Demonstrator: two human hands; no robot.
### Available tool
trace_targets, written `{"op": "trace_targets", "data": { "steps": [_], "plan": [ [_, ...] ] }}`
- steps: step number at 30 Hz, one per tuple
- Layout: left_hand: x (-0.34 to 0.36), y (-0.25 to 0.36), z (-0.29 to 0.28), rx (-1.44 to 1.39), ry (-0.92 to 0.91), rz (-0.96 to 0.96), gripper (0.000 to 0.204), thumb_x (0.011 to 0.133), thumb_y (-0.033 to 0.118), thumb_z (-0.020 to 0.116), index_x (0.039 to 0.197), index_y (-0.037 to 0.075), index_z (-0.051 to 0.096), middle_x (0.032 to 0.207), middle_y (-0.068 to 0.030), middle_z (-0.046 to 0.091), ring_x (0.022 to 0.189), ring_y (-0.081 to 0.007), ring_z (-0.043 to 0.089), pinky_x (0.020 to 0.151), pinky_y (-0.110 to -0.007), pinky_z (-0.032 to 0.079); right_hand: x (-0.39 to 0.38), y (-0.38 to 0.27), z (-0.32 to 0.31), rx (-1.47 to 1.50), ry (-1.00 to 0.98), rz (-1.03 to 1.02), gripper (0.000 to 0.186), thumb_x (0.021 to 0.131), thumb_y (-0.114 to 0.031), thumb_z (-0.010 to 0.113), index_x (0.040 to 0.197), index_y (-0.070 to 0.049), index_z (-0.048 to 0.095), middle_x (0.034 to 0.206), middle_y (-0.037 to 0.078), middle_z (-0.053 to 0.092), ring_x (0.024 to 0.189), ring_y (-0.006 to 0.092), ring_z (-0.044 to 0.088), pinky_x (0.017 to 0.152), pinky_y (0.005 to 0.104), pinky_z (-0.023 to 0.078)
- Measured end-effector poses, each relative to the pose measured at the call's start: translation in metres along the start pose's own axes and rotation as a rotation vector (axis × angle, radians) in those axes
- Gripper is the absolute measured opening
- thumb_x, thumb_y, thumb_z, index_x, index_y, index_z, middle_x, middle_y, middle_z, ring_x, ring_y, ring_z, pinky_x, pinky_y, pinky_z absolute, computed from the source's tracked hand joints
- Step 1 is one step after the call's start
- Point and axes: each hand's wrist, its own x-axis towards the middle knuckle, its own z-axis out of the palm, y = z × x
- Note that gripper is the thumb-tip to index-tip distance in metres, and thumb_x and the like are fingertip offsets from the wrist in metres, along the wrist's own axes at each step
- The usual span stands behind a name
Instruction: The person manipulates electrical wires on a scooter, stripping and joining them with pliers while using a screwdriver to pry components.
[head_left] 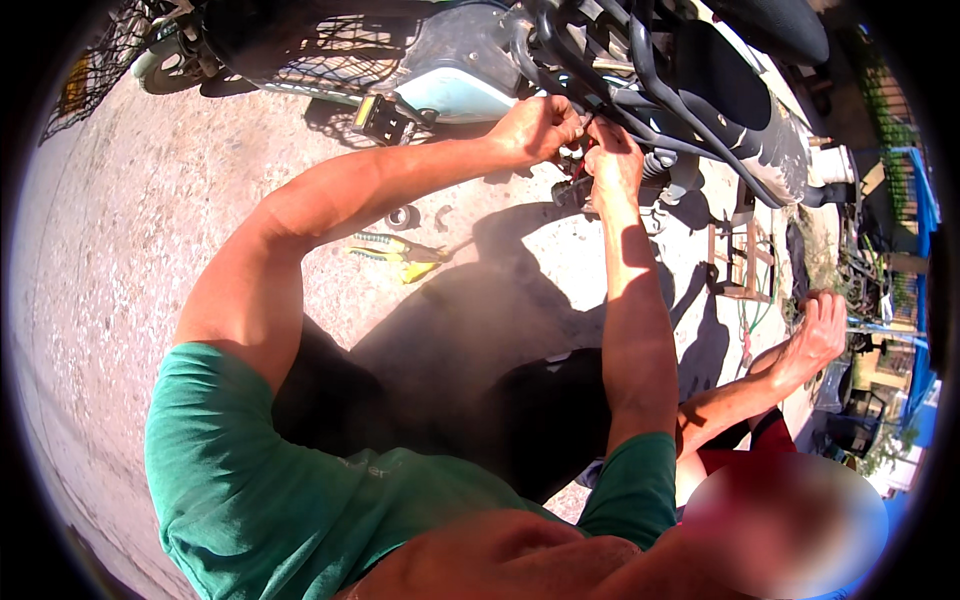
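We have both bare hands up against the scooter (465, 45), just beyond and beside the grips. The left grip (542, 130) is narrow, its fingers curled and the tips bunched near the thumb; what lies between them is too small for us to tell. The right grip (614, 165) is just beside it, fingers bent toward the same spot, and we cannot tell whether it holds anything. Small red and dark parts show just below the two grips, and a coil spring (657, 163) sits just right of the right one. Left of the left grip we see a pale blue panel (460, 95) and, farther left, a black pedal (382, 120) with a yellow face. On the ground (180, 220), nearer to us and left of the grips, lie yellow-and-green-handled pliers (395, 255), with a metal ring (402, 217) just beyond them. Well right of the right grip, we see a co-worker's raised hand (820, 330).
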Motion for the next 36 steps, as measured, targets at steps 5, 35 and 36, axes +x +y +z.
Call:
{"op": "trace_targets", "data": {
  "steps": [5, 35, 36],
  "plan": [
    [-0.003, 0.005, -0.001, 0.092, -0.035, -0.043, 0.031, 0.096, 0.025, 0.058, 0.111, -0.002, 0.061, 0.09, -0.012, 0.071, 0.069, -0.0176, 0.067, 0.065, -0.033, 0.054, 0.006, 0.006, -0.001, 0.066, -0.078, -0.008, 0.027, 0.085, -0.013, 0.07, 0.109, 0.001, 0.069, 0.089, 0.006, 0.067, 0.057, 0.0089, 0.051, 0.046, 0.025, 0.037],
    [-0.004, -0.002, -0.007, -0.012, -0.109, -0.026, 0.016, 0.099, 0.016, 0.056, 0.096, 0.001, 0.06, 0.082, -0.0071, 0.069, 0.063, -0.0139, 0.061, 0.059, -0.031, 0.052, -0.001, 0.003, 0.001, -0.109, -0.062, -0.19, 0.019, 0.09, -0.016, 0.074, 0.101, -0.002, 0.068, 0.075, -0.002, 0.059, 0.053, 0.0037, 0.042, 0.046, 0.0214, 0.032],
    [-0.006, -0.001, -0.007, 0.022, -0.108, 0.005, 0.017, 0.099, 0.018, 0.056, 0.096, 0.001, 0.06, 0.082, -0.0073, 0.069, 0.063, -0.0143, 0.061, 0.059, -0.032, 0.052, -0.001, 0.003, 0.002, -0.113, -0.063, -0.193, 0.02, 0.089, -0.016, 0.075, 0.101, -0.002, 0.068, 0.075, -0.002, 0.059, 0.054, 0.0034, 0.042, 0.047, 0.0212, 0.032]
  ]
}}
